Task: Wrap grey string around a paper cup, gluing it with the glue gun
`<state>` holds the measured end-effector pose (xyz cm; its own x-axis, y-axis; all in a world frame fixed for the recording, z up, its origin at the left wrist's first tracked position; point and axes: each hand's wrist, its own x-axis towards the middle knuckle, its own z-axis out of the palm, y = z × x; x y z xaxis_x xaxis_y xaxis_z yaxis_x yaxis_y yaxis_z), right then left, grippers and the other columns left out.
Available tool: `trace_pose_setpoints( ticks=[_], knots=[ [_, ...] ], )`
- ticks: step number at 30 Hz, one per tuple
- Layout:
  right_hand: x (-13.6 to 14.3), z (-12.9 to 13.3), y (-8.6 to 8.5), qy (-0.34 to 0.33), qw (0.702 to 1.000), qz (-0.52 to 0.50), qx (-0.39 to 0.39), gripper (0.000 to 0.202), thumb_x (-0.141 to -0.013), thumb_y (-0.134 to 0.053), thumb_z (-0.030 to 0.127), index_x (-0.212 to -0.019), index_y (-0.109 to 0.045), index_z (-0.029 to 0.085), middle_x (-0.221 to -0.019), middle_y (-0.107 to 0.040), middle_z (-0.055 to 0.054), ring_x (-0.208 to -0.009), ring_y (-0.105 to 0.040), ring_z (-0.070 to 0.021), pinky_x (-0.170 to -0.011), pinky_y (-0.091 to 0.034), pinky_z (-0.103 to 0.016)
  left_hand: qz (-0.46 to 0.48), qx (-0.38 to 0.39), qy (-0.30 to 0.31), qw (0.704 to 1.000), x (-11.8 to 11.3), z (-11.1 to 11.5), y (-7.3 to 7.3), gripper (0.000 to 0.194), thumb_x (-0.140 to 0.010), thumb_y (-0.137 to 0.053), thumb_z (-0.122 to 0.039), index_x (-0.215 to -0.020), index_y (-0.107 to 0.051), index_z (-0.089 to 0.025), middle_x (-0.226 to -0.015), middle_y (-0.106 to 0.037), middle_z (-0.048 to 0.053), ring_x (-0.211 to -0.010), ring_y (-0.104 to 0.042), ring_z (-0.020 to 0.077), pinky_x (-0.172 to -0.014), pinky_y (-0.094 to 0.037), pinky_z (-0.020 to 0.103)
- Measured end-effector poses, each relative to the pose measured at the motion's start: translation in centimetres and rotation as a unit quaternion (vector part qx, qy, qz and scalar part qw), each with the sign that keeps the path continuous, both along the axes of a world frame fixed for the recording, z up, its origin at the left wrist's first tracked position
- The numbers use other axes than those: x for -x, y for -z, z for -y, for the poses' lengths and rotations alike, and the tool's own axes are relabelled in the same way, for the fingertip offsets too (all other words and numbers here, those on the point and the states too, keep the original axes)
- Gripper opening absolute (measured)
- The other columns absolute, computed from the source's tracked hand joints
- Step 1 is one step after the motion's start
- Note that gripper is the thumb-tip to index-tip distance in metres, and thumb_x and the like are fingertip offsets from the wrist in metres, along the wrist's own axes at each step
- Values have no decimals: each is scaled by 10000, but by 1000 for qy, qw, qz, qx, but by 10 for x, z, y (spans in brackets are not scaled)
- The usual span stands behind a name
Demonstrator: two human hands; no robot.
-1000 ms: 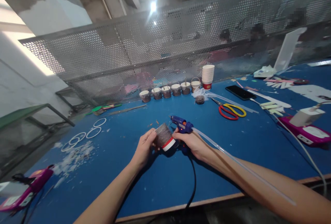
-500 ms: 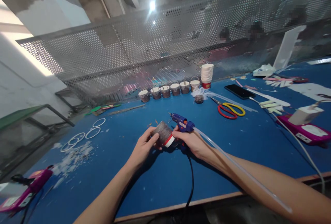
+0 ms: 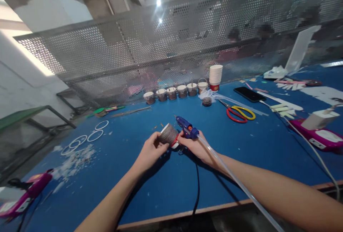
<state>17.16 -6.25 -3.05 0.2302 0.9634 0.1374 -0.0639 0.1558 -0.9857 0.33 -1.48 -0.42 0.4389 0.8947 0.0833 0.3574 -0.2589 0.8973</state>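
Observation:
My left hand (image 3: 150, 150) grips a paper cup (image 3: 168, 135) wrapped in grey-brown yarn, tilted on its side above the blue table. A red and white band shows at the cup's end near my right hand. My right hand (image 3: 197, 147) is closed around a blue hot glue gun (image 3: 187, 126), its fingers also touching the cup's red end. The gun's nozzle points up and to the left, past the cup. A long clear glue stick (image 3: 227, 171) runs from the gun's back over my right forearm. A black cord hangs below.
Several yarn-wrapped cups (image 3: 171, 93) stand in a row at the back beside a stack of paper cups (image 3: 215, 76). Scissors (image 3: 238, 113), a yarn ball (image 3: 207, 101) and a phone (image 3: 249, 94) lie right. White rings (image 3: 95, 135) and scraps lie left; purple power strips (image 3: 316, 135) flank the table.
The cup has turned in my hands, so its white rim now shows at the upper left. My left thumb has slid down along it. The glue gun has shifted slightly.

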Motion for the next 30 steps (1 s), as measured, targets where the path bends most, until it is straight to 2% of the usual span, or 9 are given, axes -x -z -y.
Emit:
trace_pose_setpoints(
  ticks=[3, 6, 11, 17, 20, 23, 26, 30],
  knots=[
    [0, 3, -3, 8, 1000, 16, 1, 129, -695, -625, 296, -704, -582, 175, -631, -538, 33, -545, -462, -104, -537, -383, -241, -32, -57, -10, 998, -2, 0, 4, 248, -658, -688, -319, -782, -531, -173, -640, -478, -55, -561, -439, 95, -531, -337, 223],
    [0, 6, -6, 18, 999, 34, 0, 123, -691, -628, 287, -725, -589, 176, -640, -541, 31, -552, -468, -109, -543, -399, -244, -58, -90, -11, 994, -3, -2, 7, 228, -652, -685, -306, -764, -535, -176, -643, -456, -58, -556, -411, 96, -519, -326, 223],
    [3, 20, -9, -18, 997, 50, -58, 109, -731, -630, 273, -775, -589, 182, -692, -594, 5, -588, -530, -123, -565, -451, -247, -40, -124, -52, 990, -4, -3, 4, 208, -636, -684, -316, -709, -552, -173, -657, -472, -47, -584, -438, 107, -533, -347, 227],
    [9, 51, -14, -120, 982, 120, -85, 107, -812, -602, 268, -885, -590, 191, -867, -658, -53, -733, -652, -166, -684, -522, -278, 0, -61, -119, 991, 1, -11, 3, 203, -637, -684, -296, -737, -563, -168, -585, -546, -42, -518, -485, 111, -498, -365, 234],
    [3, 62, -14, -170, 967, 178, -59, 151, -823, -612, 330, -886, -625, 194, -857, -671, -65, -710, -662, -177, -645, -529, -273, 38, -9, -123, 992, 3, -18, 7, 216, -638, -691, -285, -754, -547, -175, -504, -536, -59, -398, -451, 92, -417, -339, 223],
    [-14, 70, -17, -184, 960, 200, -66, 203, -811, -622, 399, -860, -654, 205, -831, -679, -79, -660, -655, -195, -592, -540, -284, 48, 9, -125, 991, 4, -22, 10, 241, -630, -706, -300, -744, -532, -180, -472, -522, -66, -356, -434, 87, -375, -326, 218],
    [-38, 79, -28, -150, 958, 227, -89, 150, -765, -677, 365, -834, -671, 232, -866, -699, -98, -707, -677, -235, -601, -554, -301, 44, 4, -123, 991, 3, -23, 10, 226, -636, -697, -296, -735, -531, -179, -472, -515, -64, -378, -449, 92, -384, -348, 219],
    [-65, 86, -48, 11, 956, 286, -69, 177, -748, -683, 433, -785, -676, 260, -941, -727, -112, -760, -696, -263, -598, -564, -318, 59, 1, -122, 991, 2, -21, 10, 203, -629, -688, -265, -759, -564, -171, -494, -515, -61, -413, -467, 99, -404, -343, 219]
  ],
)
